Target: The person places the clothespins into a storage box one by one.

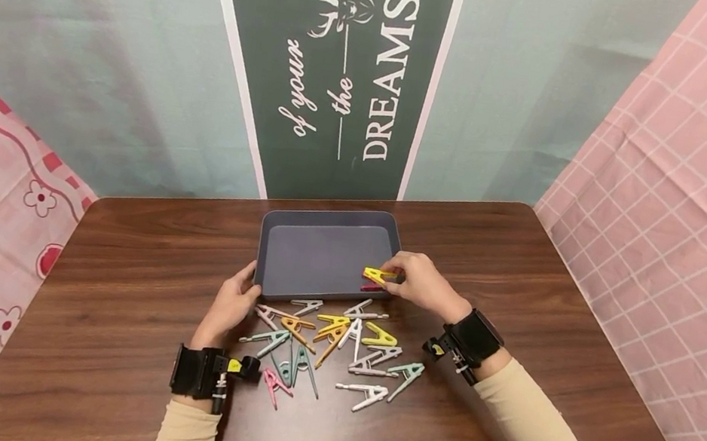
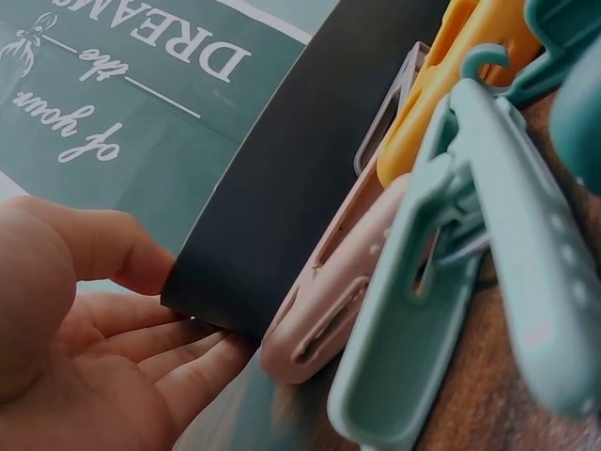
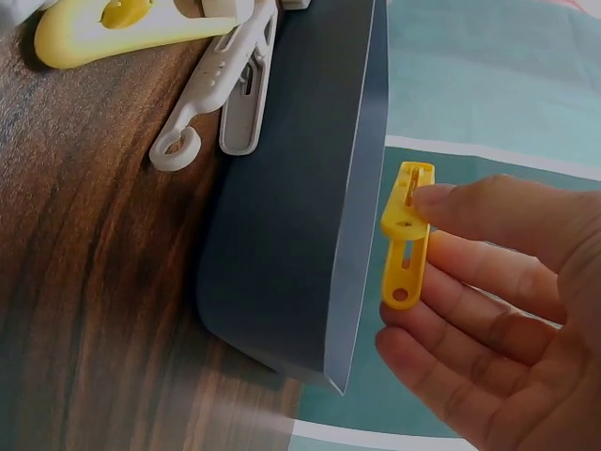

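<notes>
My right hand (image 1: 421,282) pinches a yellow clothespin (image 3: 406,235) between thumb and fingers, over the right end of a dark grey tray (image 1: 320,257). Under it in the head view, a dark red clothespin (image 1: 373,286) shows inside the tray. At the tray's front left corner, my left hand (image 1: 233,303) grips the wall, thumb at the rim and fingers against the outside, as the left wrist view shows. Nearest that hand lie a pale pink clothespin (image 2: 329,291) and a mint green clothespin (image 2: 413,310).
Several clothespins lie loose in front of the tray on the brown wooden table (image 1: 149,258), among them an orange clothespin (image 1: 330,340), a white clothespin (image 1: 368,395) and a pink clothespin (image 1: 275,386). Behind the table hangs a printed curtain (image 1: 358,99).
</notes>
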Action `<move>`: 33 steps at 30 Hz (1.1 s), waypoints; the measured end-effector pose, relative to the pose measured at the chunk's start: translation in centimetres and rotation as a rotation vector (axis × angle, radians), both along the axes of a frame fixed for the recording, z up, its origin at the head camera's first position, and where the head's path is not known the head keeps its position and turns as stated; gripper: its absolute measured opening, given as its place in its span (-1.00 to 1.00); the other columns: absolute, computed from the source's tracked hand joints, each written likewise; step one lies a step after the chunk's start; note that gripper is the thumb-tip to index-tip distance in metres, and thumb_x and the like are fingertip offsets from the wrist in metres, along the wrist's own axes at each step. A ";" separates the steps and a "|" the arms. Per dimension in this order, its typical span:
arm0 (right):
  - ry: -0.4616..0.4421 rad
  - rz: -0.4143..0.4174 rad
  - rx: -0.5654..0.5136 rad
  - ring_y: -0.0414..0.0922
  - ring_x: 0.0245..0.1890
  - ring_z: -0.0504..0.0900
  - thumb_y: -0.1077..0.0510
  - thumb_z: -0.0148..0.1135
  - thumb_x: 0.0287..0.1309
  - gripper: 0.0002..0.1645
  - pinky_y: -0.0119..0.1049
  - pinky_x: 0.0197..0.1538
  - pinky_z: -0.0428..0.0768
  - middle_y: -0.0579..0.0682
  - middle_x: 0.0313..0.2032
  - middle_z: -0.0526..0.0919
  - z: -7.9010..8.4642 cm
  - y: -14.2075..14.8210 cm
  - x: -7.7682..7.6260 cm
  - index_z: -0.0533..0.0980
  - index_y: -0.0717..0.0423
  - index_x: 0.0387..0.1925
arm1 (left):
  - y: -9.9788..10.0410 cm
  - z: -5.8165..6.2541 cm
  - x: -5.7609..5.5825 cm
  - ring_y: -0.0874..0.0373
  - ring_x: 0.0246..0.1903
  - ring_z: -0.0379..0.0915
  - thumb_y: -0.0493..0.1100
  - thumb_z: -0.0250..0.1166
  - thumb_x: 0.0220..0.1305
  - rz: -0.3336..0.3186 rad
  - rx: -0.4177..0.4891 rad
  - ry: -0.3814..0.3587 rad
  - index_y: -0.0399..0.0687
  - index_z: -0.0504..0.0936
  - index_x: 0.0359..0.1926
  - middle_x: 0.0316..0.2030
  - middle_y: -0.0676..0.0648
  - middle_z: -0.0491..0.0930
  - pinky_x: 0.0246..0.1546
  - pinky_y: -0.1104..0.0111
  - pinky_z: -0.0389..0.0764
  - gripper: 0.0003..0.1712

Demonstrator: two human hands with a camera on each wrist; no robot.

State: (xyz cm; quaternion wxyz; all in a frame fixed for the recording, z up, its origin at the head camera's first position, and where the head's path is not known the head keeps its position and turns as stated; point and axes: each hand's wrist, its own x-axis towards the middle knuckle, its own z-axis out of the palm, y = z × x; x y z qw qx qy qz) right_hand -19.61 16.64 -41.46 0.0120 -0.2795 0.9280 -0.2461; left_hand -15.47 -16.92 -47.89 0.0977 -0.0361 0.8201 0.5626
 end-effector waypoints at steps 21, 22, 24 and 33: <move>-0.104 -0.122 0.138 0.04 -0.09 0.65 0.19 0.36 0.09 -0.69 -0.09 0.02 0.64 0.16 -0.12 0.69 -0.9 -0.6 -2.1 0.66 0.23 -0.11 | 0.0 0.0 0.1 -0.13 0.40 0.21 -0.32 -0.08 0.41 -0.001 0.000 -0.004 -0.23 -0.06 0.51 0.43 -0.34 0.17 0.30 0.19 0.37 -0.30; -0.097 -0.115 0.149 0.04 -0.07 0.64 0.19 0.35 0.09 -0.69 -0.08 0.03 0.63 0.16 -0.11 0.69 -1.0 -0.8 -2.2 0.66 0.23 -0.11 | 0.0 0.0 0.1 -0.13 0.40 0.22 -0.32 -0.08 0.41 0.000 0.001 -0.004 -0.23 -0.06 0.51 0.43 -0.34 0.17 0.28 0.23 0.39 -0.30; -0.087 -0.100 0.170 0.06 -0.05 0.64 0.20 0.34 0.11 -0.70 -0.07 0.06 0.62 0.16 -0.10 0.69 -1.1 -1.1 -2.3 0.66 0.23 -0.10 | 0.0 0.0 0.1 -0.12 0.39 0.23 -0.32 -0.08 0.41 -0.001 -0.003 0.000 -0.23 -0.06 0.51 0.43 -0.33 0.18 0.21 0.37 0.43 -0.30; -0.051 -0.073 0.250 0.06 -0.05 0.67 0.23 0.33 0.09 -0.71 -0.10 0.01 0.65 0.17 -0.12 0.71 -1.8 -2.2 -3.3 0.66 0.26 -0.12 | 0.1 0.1 0.1 -0.13 0.39 0.22 -0.31 -0.08 0.40 -0.003 -0.014 -0.001 -0.22 -0.06 0.51 0.42 -0.34 0.19 0.15 0.40 0.46 -0.29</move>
